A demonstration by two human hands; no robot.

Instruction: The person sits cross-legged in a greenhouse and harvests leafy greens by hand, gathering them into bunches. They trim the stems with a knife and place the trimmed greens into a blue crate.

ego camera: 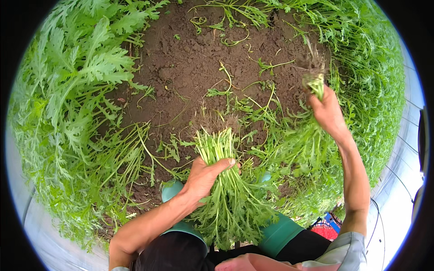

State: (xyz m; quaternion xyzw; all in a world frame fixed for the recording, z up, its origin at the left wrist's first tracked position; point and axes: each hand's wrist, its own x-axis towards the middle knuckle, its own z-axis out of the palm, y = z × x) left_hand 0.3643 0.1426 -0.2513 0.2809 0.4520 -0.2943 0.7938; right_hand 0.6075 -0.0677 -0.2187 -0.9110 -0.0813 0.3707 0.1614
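Note:
My left hand (pixel 205 178) grips a thick bunch of garland chrysanthemum greens (pixel 220 145) by the stems. Fine brown roots (pixel 217 120) spread from its upper end, and the leaves hang down between my knees. Up and to the right, my right hand (pixel 327 110) is shut around a second, smaller bunch of the same greens (pixel 314 83). Its roots (pixel 310 64) carry soil, point away from me and look blurred. Leaves (pixel 301 145) of that bunch trail below the hand, where they blend with the plants behind.
Bare brown soil (pixel 183 64) lies ahead, strewn with loose sprigs (pixel 229 79). Dense standing greens flank it at left (pixel 84 74) and right (pixel 369 78). My green boots (pixel 281 235) are below. A red patterned item with a blue strap (pixel 327 230) sits at lower right, near whitish sheeting (pixel 396 200).

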